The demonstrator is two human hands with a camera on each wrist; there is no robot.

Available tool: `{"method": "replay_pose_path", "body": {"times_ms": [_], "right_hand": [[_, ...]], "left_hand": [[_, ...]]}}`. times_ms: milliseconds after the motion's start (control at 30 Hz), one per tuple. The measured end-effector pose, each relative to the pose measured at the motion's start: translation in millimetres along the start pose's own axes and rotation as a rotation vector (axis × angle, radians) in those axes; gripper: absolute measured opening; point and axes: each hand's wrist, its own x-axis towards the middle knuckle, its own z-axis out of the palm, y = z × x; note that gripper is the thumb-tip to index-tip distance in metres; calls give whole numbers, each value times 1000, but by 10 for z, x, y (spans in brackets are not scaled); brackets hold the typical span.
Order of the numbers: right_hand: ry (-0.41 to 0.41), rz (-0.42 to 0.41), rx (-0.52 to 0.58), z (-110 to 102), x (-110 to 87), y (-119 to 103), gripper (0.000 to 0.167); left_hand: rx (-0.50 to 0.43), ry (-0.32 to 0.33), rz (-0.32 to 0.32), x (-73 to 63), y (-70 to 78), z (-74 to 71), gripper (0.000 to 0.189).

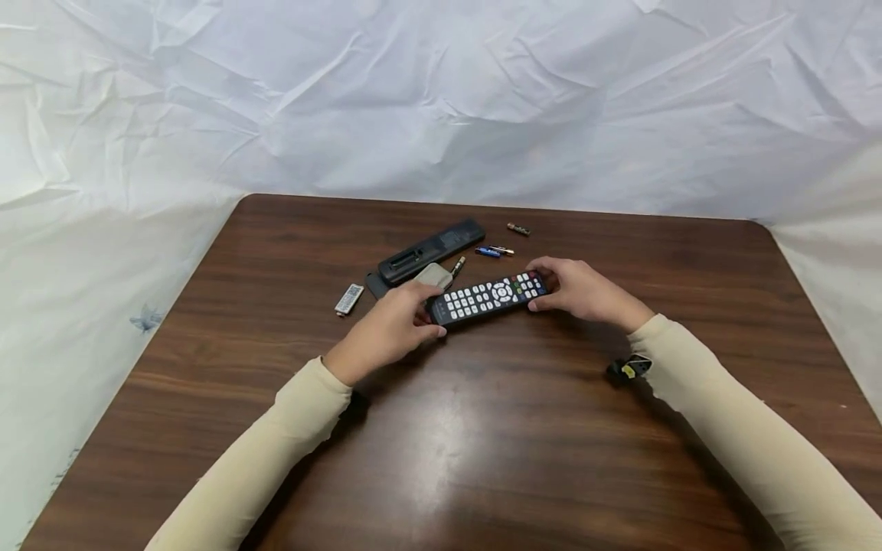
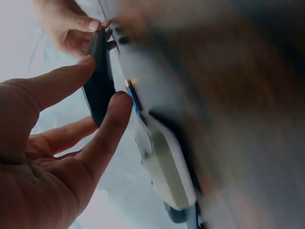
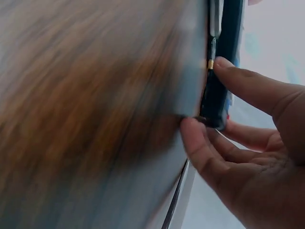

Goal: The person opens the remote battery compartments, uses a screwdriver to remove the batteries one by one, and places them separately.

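Note:
A black remote control [image 1: 489, 297] with white buttons faces up between both hands, slightly raised over the table. My left hand [image 1: 386, 333] pinches its left end between thumb and fingers. The right hand [image 1: 582, 291] grips the other end, where the coloured buttons are. In the left wrist view the remote [image 2: 101, 76] appears edge-on. Just behind it lies a pale grey device [image 1: 434, 276], partly hidden by the left hand and remote. Another black remote [image 1: 432, 251] lies back up, its battery compartment open.
A dark flat piece [image 1: 377, 285] lies beside the back-up remote. A small labelled white object [image 1: 349, 299] is to its left. Several batteries lie about: a blue one [image 1: 488, 252], a dark one [image 1: 518, 229] and one near the grey device [image 1: 458, 265]. White sheeting [image 1: 441, 99] hangs behind the table.

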Motion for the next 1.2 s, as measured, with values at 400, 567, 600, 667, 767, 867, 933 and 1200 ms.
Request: {"method": "replay_pose_path", "body": {"times_ms": [400, 567, 600, 667, 767, 867, 933, 1200], "right_hand": [[-24, -78, -172, -11, -130, 24, 58], [-44, -56, -182, -25, -143, 24, 62], [-51, -56, -183, -28, -147, 20, 63], [-59, -59, -186, -24, -145, 7, 63], [-60, -65, -183, -7, -144, -20, 66], [-48, -45, -151, 27, -160, -36, 69], [-29, -31, -114, 49, -187, -42, 71], [35, 67, 226, 138, -282, -98, 82]], "left_hand": [[379, 11, 135, -101, 144, 271, 52], [517, 60, 158, -137, 281, 354, 51], [553, 80, 162, -136, 307, 375, 51], [617, 133, 168, -126, 355, 417, 51], [695, 203, 173, -93, 409, 483, 52], [750, 250, 181, -71, 456, 540, 52], [770, 271, 189, -72, 482, 565, 48], [589, 212, 196, -68, 495, 543, 25]]}}
